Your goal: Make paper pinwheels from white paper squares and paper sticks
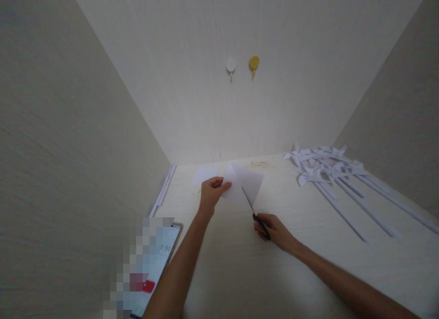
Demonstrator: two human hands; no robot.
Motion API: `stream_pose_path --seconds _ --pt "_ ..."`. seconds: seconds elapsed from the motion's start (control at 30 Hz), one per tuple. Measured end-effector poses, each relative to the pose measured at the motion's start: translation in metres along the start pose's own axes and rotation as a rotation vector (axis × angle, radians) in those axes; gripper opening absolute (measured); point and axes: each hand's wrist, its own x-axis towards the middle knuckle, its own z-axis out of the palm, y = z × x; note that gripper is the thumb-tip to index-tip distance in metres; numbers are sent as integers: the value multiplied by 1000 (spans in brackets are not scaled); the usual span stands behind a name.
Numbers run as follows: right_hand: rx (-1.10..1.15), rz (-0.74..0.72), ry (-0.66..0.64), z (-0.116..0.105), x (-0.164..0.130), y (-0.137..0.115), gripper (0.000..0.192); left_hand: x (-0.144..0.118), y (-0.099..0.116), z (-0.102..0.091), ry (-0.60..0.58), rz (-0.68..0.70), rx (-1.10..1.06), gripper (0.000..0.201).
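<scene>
My left hand (pixel 211 193) pinches the left corner of a folded white paper sheet (pixel 246 184) and holds it up a little above the pale table (pixel 240 264). My right hand (pixel 274 229) grips black-handled scissors (pixel 255 214). Their thin blades point up and to the left, into the lower edge of the sheet. Whether the blades are apart is too small to tell.
A pile of white paper pinwheels (pixel 320 165) on long white sticks (pixel 356 204) lies at the right. A second white sheet (pixel 205 175) lies flat behind my left hand. White strips (pixel 163 191) rest along the left wall. A phone (pixel 157 268) lies at front left. Two wall hooks (pixel 242 65) hang above.
</scene>
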Motion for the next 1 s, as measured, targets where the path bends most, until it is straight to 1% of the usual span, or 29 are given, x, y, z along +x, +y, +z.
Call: stream_pose_path --seconds 0.1,0.2,0.33,0.53,0.7,0.8,0.87,0.9,1.0 --pt "50 -15 -26 -1 -1 -4 34 2 0 -4 -73 -50 -10 21" --pt "82 -37 -75 -3 0 -3 38 3 1 -6 -107 -78 -2 20" --pt "108 -67 -114 -6 2 2 44 2 3 -10 -172 -103 75 20" --pt "86 -79 -108 -8 2 3 46 -1 3 -13 -354 -148 199 19" --pt "82 -99 -96 -8 1 2 45 -5 3 -9 -401 -106 198 15" --pt "92 -97 -81 -8 2 4 45 -7 4 -7 -447 -113 193 13" --pt "98 -103 -71 -7 3 5 44 -7 5 -6 -437 -114 183 16" --pt "98 -106 -69 -7 4 6 43 -7 5 -5 -406 -109 167 17" --pt "78 -106 -60 -6 5 6 42 -5 6 -3 -234 -103 77 16"
